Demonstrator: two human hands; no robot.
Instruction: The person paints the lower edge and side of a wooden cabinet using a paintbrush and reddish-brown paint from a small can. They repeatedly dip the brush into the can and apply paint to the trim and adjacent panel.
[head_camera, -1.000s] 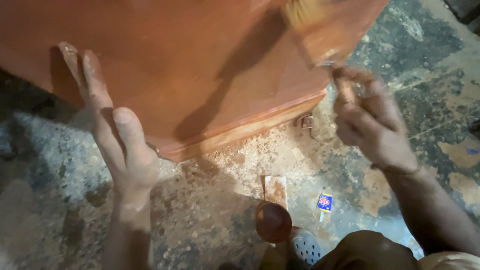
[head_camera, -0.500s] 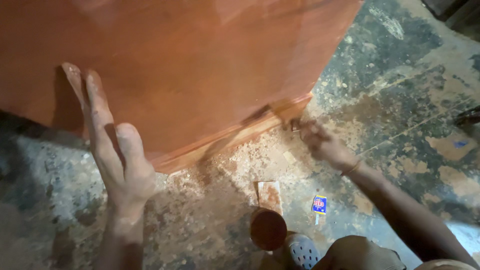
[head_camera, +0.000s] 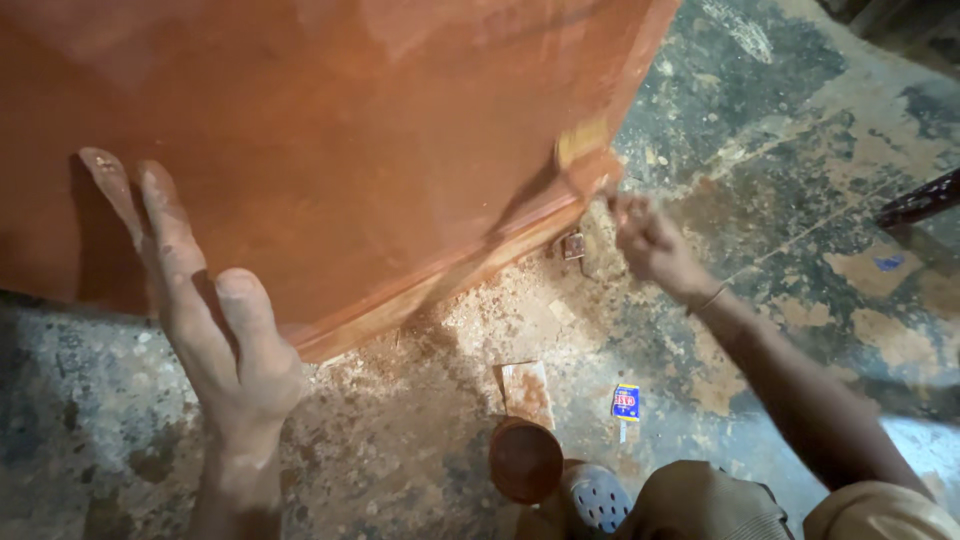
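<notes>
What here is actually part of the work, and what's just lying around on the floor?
In use:
- reddish-brown wooden panel, left hand flat against it
- brush held by right hand at the panel's lower edge
- small round tin, probably stain

Lying about:
- blue packet
- sandpaper piece
- sawdust

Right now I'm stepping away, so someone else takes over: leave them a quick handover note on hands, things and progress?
Left hand: flat and open against the reddish-brown panel, steadying it.
Right hand: holds a brush at the panel's lower right edge; the grip is blurred.
On the floor: a round stain tin, a sandpaper piece, a small blue packet.
Done: the broad face looks coated.
Left: the paler bottom edge, probably.
</notes>
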